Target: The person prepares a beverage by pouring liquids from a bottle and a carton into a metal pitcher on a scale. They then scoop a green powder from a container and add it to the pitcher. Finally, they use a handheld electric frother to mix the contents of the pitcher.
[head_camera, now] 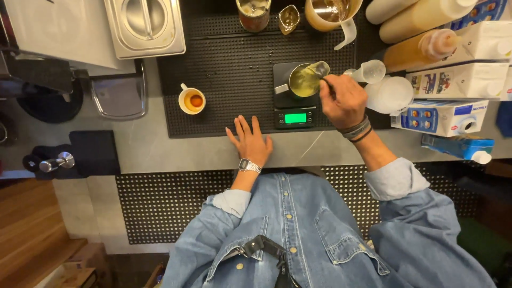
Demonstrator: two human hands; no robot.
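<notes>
At the bar counter, your right hand [344,101] is closed on a thin tool dipped into the steel pitcher [305,80] of yellow-green liquid, which stands on the scale [294,109] at twelve o'clock; your left hand [249,140] lies flat, fingers spread, empty, on the counter [160,152]; stirring seems underway; next calls for a steady pitcher.

Green-lit scale screen [295,118] mid-counter; white-and-blue cartons [440,117] stacked at right (lying sideways)
</notes>
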